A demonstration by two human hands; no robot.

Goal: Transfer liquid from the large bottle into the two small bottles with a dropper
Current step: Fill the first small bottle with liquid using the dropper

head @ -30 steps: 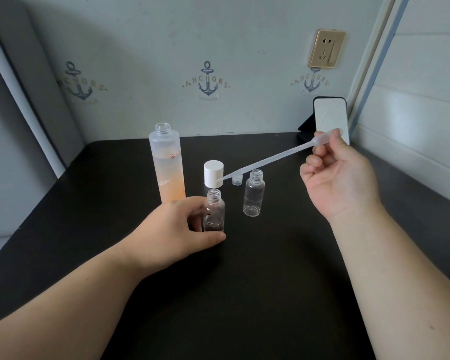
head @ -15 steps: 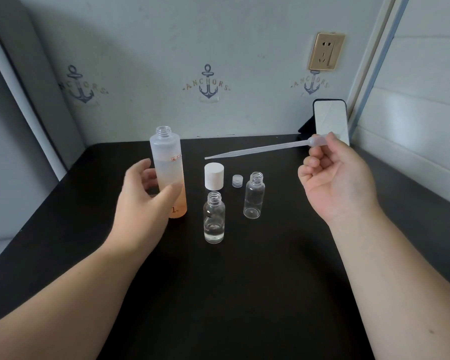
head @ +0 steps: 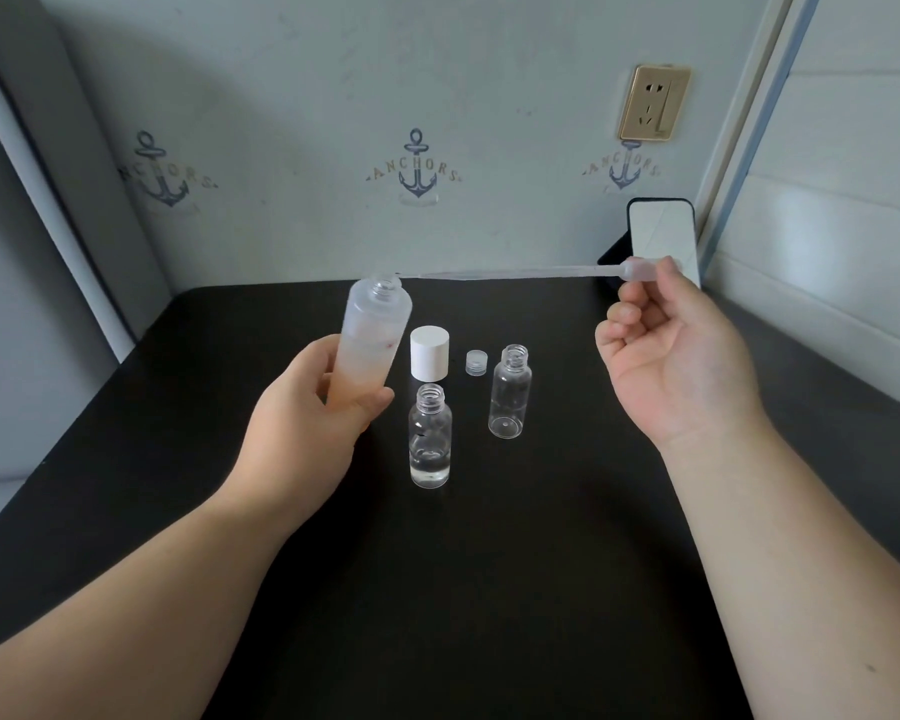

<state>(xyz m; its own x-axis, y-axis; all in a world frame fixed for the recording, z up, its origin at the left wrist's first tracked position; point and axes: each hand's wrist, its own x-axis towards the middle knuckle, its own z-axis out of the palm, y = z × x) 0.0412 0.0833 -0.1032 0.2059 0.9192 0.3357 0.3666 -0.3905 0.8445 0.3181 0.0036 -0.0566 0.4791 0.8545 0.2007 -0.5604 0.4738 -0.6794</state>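
Observation:
My left hand [head: 302,423] grips the large frosted bottle [head: 372,345] near its base and holds it off the table, tilted to the right with its open neck up. My right hand [head: 671,350] pinches the bulb of a long clear dropper [head: 515,273], which lies almost level with its tip at the large bottle's mouth. Two small clear bottles stand open on the black table [head: 489,589]: the nearer one [head: 430,436] holds a little clear liquid, the farther one [head: 510,392] looks empty.
A white cap [head: 430,353] and a small clear cap [head: 476,362] stand behind the small bottles. A phone [head: 661,239] leans in the back right corner against the wall. Walls close the table at the back and right.
My left hand let go of the nearer small bottle, took the large bottle, lifted and tilted it. The dropper swung up and left from above the small bottles until its tip reached the large bottle's mouth.

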